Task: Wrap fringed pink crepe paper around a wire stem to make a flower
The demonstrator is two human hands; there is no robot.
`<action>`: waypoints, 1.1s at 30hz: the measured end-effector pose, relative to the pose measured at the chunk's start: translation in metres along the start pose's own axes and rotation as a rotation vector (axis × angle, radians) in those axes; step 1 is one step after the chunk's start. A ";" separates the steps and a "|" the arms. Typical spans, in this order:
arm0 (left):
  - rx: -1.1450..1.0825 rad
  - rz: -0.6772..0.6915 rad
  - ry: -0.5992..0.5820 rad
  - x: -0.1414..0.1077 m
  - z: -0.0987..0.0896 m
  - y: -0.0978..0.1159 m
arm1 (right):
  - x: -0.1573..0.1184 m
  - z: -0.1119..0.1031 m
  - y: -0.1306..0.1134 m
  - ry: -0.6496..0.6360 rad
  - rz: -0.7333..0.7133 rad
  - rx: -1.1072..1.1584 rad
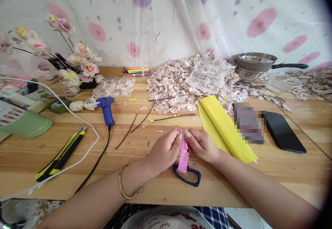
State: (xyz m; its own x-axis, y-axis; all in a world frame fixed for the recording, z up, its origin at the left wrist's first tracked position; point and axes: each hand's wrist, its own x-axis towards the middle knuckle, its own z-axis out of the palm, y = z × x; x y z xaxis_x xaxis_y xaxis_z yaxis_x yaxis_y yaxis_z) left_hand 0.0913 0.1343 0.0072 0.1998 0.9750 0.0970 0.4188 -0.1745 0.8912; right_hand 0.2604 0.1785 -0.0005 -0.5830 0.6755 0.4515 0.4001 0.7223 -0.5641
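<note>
A pink fringed paper strip (183,156) hangs from between my two hands, its top end pinched in the fingers. My left hand (166,147) is closed on the strip, thumb pressed to the fingers. Close beside it, my right hand (202,146) also pinches the top of the strip. Dark-handled scissors (195,179) lie on the table below the strip, their blades hidden. Just beyond the hands is a brown stick (173,117) with a yellow fringed tip. A yellow paper roll (225,127) lies right of my right hand.
To the left are a blue glue gun (105,111), a cutter knife (62,153) and a white cable (85,125). Behind are a petal heap (168,80) and paper flowers (77,63). A black phone (285,132) and metal pans (255,63) are at the right.
</note>
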 end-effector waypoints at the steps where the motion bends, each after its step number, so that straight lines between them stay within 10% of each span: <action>1: -0.030 -0.011 0.011 0.001 0.000 0.000 | 0.000 -0.001 0.001 -0.003 0.005 0.015; 18: -0.467 -0.189 -0.012 0.003 0.000 0.010 | 0.007 -0.014 0.007 -0.004 -0.394 -0.319; 33: -0.459 -0.203 -0.070 0.000 0.003 0.006 | 0.006 -0.010 0.011 -0.006 -0.417 -0.355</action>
State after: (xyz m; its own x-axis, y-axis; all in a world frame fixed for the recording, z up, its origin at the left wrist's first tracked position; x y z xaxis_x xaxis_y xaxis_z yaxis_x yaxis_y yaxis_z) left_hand 0.0967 0.1330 0.0115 0.2200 0.9688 -0.1142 0.0255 0.1114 0.9935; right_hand 0.2686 0.1917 0.0031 -0.7470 0.3211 0.5822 0.3479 0.9350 -0.0693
